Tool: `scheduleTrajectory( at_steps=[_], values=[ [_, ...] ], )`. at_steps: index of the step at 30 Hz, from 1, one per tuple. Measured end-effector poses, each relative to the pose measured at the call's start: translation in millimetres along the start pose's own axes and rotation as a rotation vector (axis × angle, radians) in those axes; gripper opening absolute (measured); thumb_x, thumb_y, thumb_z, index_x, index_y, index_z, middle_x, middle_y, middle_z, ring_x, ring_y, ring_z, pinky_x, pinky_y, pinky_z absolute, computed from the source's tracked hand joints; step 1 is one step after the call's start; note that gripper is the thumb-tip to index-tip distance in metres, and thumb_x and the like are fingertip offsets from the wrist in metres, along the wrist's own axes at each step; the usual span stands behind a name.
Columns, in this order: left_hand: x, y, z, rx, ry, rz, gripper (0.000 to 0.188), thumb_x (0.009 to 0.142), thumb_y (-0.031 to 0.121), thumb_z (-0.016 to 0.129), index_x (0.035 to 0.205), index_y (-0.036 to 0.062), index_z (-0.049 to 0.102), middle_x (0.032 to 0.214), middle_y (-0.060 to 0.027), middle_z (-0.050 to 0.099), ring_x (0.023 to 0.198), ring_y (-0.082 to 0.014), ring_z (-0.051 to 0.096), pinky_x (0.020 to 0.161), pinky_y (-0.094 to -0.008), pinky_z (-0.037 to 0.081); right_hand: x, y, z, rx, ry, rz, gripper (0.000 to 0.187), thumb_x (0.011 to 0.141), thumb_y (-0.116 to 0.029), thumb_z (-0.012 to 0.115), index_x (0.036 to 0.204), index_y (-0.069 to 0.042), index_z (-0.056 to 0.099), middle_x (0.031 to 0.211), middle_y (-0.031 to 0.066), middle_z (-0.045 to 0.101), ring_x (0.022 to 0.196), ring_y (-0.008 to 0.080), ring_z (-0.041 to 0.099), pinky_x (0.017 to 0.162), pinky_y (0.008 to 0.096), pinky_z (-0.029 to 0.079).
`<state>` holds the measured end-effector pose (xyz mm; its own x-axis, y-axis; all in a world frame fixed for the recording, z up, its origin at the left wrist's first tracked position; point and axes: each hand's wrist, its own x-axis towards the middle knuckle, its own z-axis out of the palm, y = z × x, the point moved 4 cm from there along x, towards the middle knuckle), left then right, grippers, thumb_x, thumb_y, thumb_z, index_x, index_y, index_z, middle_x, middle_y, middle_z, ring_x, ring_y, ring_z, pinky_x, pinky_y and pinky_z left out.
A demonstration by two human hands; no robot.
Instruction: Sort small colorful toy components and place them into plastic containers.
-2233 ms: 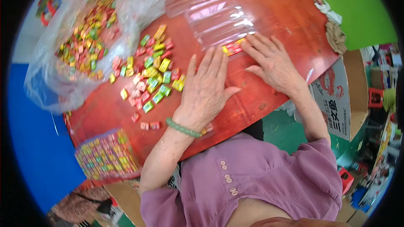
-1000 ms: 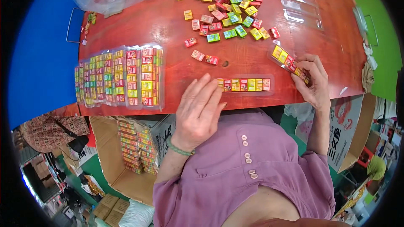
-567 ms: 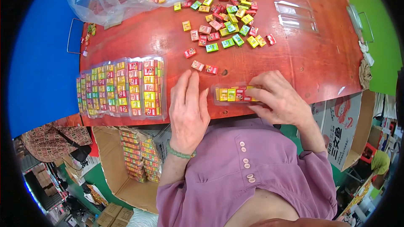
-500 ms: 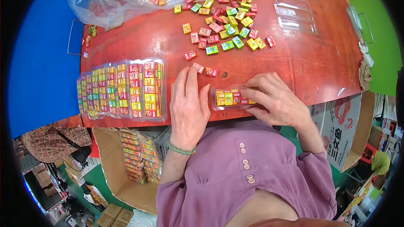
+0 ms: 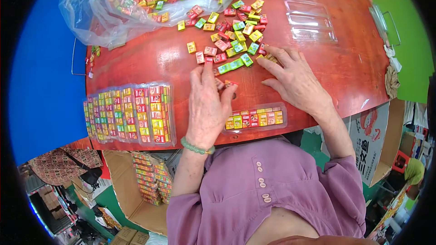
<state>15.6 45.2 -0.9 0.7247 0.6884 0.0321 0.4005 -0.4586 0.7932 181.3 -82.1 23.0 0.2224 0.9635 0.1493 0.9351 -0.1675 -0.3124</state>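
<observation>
My left hand point(image 5: 204, 109) lies over the red table with fingers apart, its index fingertip at a small red box point(image 5: 208, 61). Between its thumb and fingers is another small red box point(image 5: 231, 83), which looks to rest on the table. My right hand point(image 5: 297, 79) is spread open, fingertips touching small yellow boxes point(image 5: 270, 58) at the near right of a loose pile point(image 5: 240, 31). Several green boxes point(image 5: 231, 66) form a short row between the hands. Close to my body, a clear plastic tray point(image 5: 284, 114) holds red, yellow and orange boxes side by side.
Filled clear trays point(image 5: 170, 113) stand in a row at left. A clear plastic bag point(image 5: 86, 13) with many more boxes lies at the far left. Empty clear trays point(image 5: 313, 35) sit far right. Below the table edge is an open carton point(image 5: 131, 190) holding packed trays.
My right hand has left the tray and moved forward to the loose pile. My left hand has reached slightly forward among the boxes. Green boxes now sit in a row.
</observation>
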Motion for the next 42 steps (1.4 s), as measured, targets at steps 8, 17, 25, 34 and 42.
scheduleTrajectory(
  at_steps=[8, 17, 25, 34, 42],
  values=[
    [37.6, 31.3, 29.2, 0.022, -0.002, 0.165, 0.062, 0.083, -0.005, 0.075, 0.138, -0.0065, 0.046, 0.116, -0.0196, 0.050, 0.081, -0.0212, 0.068, 0.069, -0.0320, 0.059, -6.4, 26.2, -4.7, 0.162, 0.088, 0.083, 0.043, 0.082, -0.006, 0.077, 0.123, -0.003, 0.064, 0.124, 0.0157, 0.060, 0.117, 0.0359, 0.057, 0.097, 0.0451, 0.051],
    [59.2, 41.4, 49.0, -0.106, -0.073, 0.419, 0.052, 0.085, -0.013, 0.064, 0.135, -0.0019, 0.055, 0.126, -0.0163, 0.057, 0.100, -0.0241, 0.070, 0.085, -0.0327, 0.061, -22.0, 31.2, -12.5, 0.232, 0.029, 0.046, 0.046, 0.080, -0.003, 0.077, 0.124, -0.002, 0.065, 0.133, 0.0145, 0.060, 0.116, 0.0349, 0.058, 0.098, 0.0433, 0.050],
    [47.4, 43.9, 22.8, 0.114, -0.042, 0.489, 0.052, 0.084, -0.001, 0.070, 0.134, -0.0034, 0.056, 0.127, -0.0226, 0.059, 0.118, -0.0400, 0.058, 0.098, -0.0437, 0.051, -36.0, 38.7, -19.7, 0.248, 0.150, 0.152, 0.049, 0.079, -0.008, 0.081, 0.126, -0.005, 0.065, 0.132, 0.0141, 0.060, 0.120, 0.0347, 0.055, 0.099, 0.0432, 0.049],
    [42.6, 44.4, 38.2, 0.316, -0.254, 0.448, 0.033, 0.083, 0.006, 0.074, 0.111, -0.0020, 0.061, 0.099, -0.0164, 0.058, 0.098, -0.0361, 0.061, 0.083, -0.0456, 0.053, -39.9, 47.6, -13.4, 0.296, 0.101, 0.270, 0.039, 0.085, -0.009, 0.077, 0.121, -0.005, 0.066, 0.106, 0.0140, 0.059, 0.095, 0.0325, 0.063, 0.081, 0.0416, 0.053],
    [43.2, 54.9, 46.4, 0.327, -0.243, 0.520, 0.020, 0.088, 0.010, 0.071, 0.102, 0.0006, 0.060, 0.099, -0.0151, 0.057, 0.096, -0.0338, 0.063, 0.076, -0.0444, 0.056, -38.5, 40.1, -14.3, 0.266, 0.050, 0.257, 0.039, 0.086, -0.008, 0.075, 0.123, -0.006, 0.064, 0.099, 0.0142, 0.056, 0.089, 0.0327, 0.063, 0.076, 0.0431, 0.052]
  ],
)
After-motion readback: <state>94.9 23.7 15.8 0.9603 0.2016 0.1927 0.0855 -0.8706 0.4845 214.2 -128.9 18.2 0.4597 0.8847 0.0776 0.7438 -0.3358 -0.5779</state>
